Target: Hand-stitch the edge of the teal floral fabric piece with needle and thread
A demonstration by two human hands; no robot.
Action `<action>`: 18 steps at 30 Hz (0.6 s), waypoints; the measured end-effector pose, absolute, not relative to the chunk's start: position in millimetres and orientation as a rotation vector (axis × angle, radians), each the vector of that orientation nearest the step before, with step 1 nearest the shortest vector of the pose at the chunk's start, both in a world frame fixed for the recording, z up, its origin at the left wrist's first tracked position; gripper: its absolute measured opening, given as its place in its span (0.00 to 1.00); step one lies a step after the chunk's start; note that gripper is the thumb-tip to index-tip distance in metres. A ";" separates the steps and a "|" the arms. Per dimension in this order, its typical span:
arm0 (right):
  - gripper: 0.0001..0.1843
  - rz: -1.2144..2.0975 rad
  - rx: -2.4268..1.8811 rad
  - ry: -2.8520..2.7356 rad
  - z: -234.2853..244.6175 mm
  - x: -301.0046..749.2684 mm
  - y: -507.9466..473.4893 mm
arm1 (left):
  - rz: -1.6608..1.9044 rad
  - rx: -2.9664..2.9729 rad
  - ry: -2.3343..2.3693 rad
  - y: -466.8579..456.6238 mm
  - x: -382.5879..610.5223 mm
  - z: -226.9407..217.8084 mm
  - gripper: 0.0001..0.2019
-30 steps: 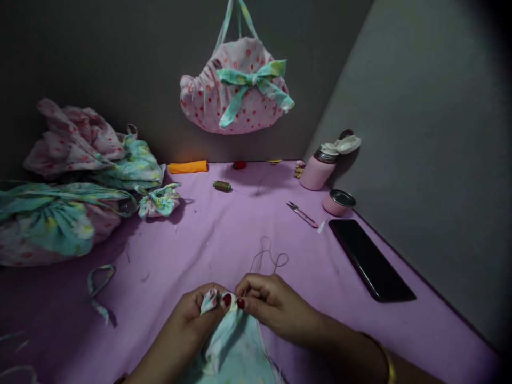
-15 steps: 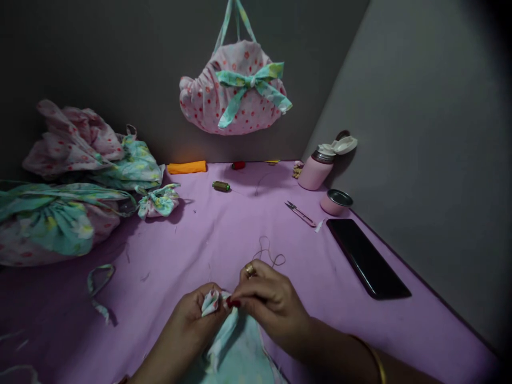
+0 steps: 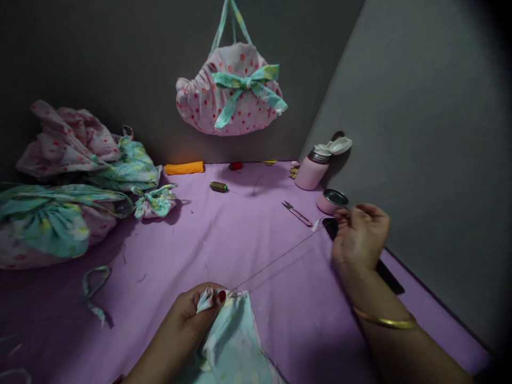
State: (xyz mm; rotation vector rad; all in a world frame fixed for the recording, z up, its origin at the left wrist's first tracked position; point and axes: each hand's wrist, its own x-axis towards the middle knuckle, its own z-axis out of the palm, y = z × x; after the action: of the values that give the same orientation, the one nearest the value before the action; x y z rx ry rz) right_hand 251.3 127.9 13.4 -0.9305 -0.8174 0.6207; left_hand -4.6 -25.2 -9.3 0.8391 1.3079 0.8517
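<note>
My left hand (image 3: pixel 194 314) is closed on the gathered top of a mint floral fabric piece (image 3: pixel 232 344) at the near edge of the purple cloth (image 3: pixel 224 240). A thin thread (image 3: pixel 280 258) runs taut from the fabric up to my right hand (image 3: pixel 360 234). That hand is raised to the right with its fingers pinched on the thread's end, above a black phone (image 3: pixel 390 280). A gold bangle sits on the right wrist.
Small snips (image 3: pixel 296 212), a pink cup (image 3: pixel 332 201) and a pink flask (image 3: pixel 314 169) lie far right. Thread spools (image 3: pixel 219 186) and an orange roll (image 3: pixel 184 168) are at the back. Fabric bags (image 3: pixel 68 186) pile at left; one bag (image 3: pixel 232 93) hangs on the wall.
My right hand has left the fabric and swung up and right, pulling the loose looped thread straight and tight. The left hand still grips the fabric.
</note>
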 end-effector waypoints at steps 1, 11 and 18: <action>0.06 0.674 -0.953 -0.963 12.3 243.1 121.0 | 0.853 0.829 1.312 -25.2 -4.3 -8.5 0.14; 0.08 1.264 -0.830 -2.337 0.2 181.0 67.3 | 0.845 0.837 1.324 -23.1 -5.0 -7.9 0.16; 0.08 1.127 -1.134 -1.831 3.8 205.0 87.6 | 0.844 0.857 1.358 -24.5 -4.2 -10.6 0.19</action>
State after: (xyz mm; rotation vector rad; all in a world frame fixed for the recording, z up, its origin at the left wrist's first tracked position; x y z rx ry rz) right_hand 205.0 87.6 3.8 -1.1343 -1.8306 1.1272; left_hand -4.2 -24.5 -10.6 0.8571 1.3575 0.8443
